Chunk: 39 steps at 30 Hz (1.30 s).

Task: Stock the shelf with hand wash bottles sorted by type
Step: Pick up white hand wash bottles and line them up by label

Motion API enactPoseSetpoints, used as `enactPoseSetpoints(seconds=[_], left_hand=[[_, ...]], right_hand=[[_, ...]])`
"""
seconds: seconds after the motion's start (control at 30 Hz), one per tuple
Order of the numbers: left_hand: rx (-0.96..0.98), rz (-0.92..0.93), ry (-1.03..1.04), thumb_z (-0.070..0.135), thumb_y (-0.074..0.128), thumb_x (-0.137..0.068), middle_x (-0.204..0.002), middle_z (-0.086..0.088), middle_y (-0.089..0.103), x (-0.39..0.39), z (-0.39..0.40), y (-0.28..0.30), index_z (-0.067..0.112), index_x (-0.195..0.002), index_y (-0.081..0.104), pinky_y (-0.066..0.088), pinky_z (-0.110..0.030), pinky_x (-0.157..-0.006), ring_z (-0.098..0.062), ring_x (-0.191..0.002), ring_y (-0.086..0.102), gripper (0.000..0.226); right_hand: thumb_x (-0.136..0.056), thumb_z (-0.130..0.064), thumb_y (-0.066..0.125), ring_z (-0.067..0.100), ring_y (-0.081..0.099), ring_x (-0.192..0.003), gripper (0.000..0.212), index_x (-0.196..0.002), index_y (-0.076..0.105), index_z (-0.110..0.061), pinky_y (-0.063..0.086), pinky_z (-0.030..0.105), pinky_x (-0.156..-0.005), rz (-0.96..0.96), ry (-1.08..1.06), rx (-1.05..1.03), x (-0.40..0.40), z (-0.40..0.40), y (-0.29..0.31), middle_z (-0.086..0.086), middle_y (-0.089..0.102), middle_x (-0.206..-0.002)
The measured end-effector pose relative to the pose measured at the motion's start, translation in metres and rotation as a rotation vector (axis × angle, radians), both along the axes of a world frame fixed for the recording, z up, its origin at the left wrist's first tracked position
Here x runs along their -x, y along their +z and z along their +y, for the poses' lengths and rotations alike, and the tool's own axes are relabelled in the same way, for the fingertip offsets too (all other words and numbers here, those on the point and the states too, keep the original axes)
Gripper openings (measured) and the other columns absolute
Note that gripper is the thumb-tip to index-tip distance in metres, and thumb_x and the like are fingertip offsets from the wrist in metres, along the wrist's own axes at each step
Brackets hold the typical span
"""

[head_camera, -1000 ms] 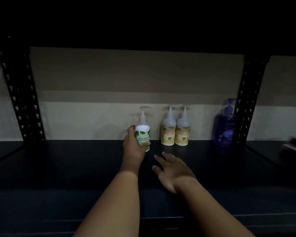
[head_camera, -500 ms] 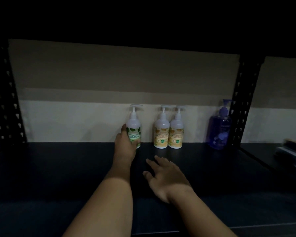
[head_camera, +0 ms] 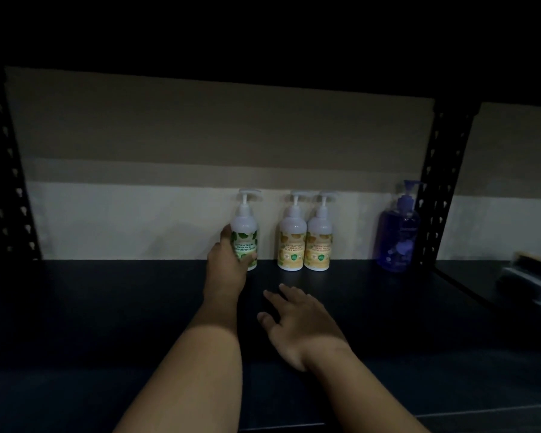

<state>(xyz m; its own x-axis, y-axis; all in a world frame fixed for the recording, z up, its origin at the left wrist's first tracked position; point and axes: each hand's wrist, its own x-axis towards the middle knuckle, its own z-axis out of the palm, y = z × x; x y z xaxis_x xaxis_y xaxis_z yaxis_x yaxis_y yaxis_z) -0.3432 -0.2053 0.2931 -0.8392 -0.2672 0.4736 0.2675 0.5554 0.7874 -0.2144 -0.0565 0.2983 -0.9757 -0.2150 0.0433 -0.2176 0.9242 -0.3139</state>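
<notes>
Left fingers (head_camera: 228,237) wrapped round green-label bottle (head_camera: 245,235) — right hand (head_camera: 297,326) spread, holding nothing

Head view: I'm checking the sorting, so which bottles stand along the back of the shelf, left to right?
Green bottle, gripped by the left hand → yellow bottle → second yellow bottle → purple bottle.

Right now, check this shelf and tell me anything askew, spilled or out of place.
Nothing stands out. The green-label bottle, gripped by the left hand, stands upright at the back of the shelf, apart from the two yellow-label bottles, which stand side by side. The purple bottle stands alone further right. No spills show.
</notes>
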Motion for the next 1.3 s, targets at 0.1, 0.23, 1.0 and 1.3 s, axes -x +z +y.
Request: enactPoseSetpoints(seconds=[0.1, 0.23, 1.0, 1.3], left_hand=[[-0.001, 0.001, -0.002, 0.017, 0.084, -0.085, -0.127, -0.013, 0.068, 0.000, 0.000, 0.000, 0.019, -0.146, 0.045, 0.052, -0.043, -0.102, -0.033, -0.120, 0.063, 0.072], [-0.010, -0.001, -0.016, 0.019, 0.083, -0.086, -0.131, -0.012, 0.067, 0.000, -0.001, 0.000, 0.018, -0.150, 0.042, 0.052, -0.041, -0.102, -0.032, -0.121, 0.064, 0.075], [0.189, -0.124, -0.129, 0.001, 0.064, -0.093, -0.119, -0.011, 0.059, -0.096, 0.009, 0.000, 0.013, -0.140, 0.048, 0.050, -0.037, -0.095, -0.028, -0.113, 0.059, 0.051], [0.368, -0.059, -0.322, 0.007, 0.054, -0.099, -0.126, -0.001, 0.069, -0.254, 0.039, -0.011, 0.022, -0.135, 0.057, 0.055, -0.039, -0.095, -0.017, -0.114, 0.066, 0.039]], right_hand=[[-0.105, -0.055, 0.029, 0.015, 0.000, -0.157, 0.059, -0.160, 0.020, -0.037, -0.001, 0.035, -0.127, -0.002, 0.001, 0.002, 0.000, 0.000, 0.000, -0.006, 0.006, -0.170], [-0.105, -0.055, 0.029, 0.015, 0.000, -0.157, 0.058, -0.160, 0.021, -0.037, -0.001, 0.034, -0.127, -0.006, 0.001, 0.004, 0.000, 0.000, 0.001, -0.006, 0.006, -0.170], [-0.106, -0.049, 0.031, 0.028, 0.028, -0.149, 0.053, -0.151, 0.043, -0.023, 0.026, 0.042, -0.120, 0.062, -0.123, -0.083, -0.034, -0.006, 0.009, 0.003, 0.033, -0.162], [-0.107, -0.030, 0.033, 0.020, 0.038, -0.142, 0.042, -0.142, 0.052, -0.017, 0.021, 0.032, -0.121, 0.232, -0.081, 0.003, -0.155, 0.017, -0.001, 0.006, 0.050, -0.150]])
